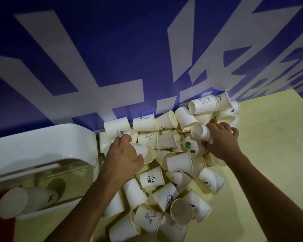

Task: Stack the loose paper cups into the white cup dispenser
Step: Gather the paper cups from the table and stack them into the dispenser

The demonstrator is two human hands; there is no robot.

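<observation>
Right now the left hand (122, 154) is curling its fingers and thumb round a plain paper cup (144, 151), gripping it on its side with the open mouth facing right, just beside the right edge of the white cup dispenser (42, 145). That dispenser is lying at the left of the pale yellow table (261, 154), and nested cups (24, 201) are showing through its clear front panel near the lower left. Further right, the right hand (222, 138) is reaching into the far side of the pile of loose cups (164, 172) and is clasping a sideways cup (198, 131), its fingers wrapping over the top and its base pointing left; whether more cups are nested inside that one is too hard to tell. Both forearms are stretching up from the bottom edge, well apart from each other. Loose cups are lying tumbled in all directions between and around the hands, some bearing small prints, among them a panda cup (151, 179) resting just below the left wrist. Behind the table a blue banner (112, 58) with large white characters is filling the upper part of the view, and the farthest cups are leaning against its lower edge
</observation>
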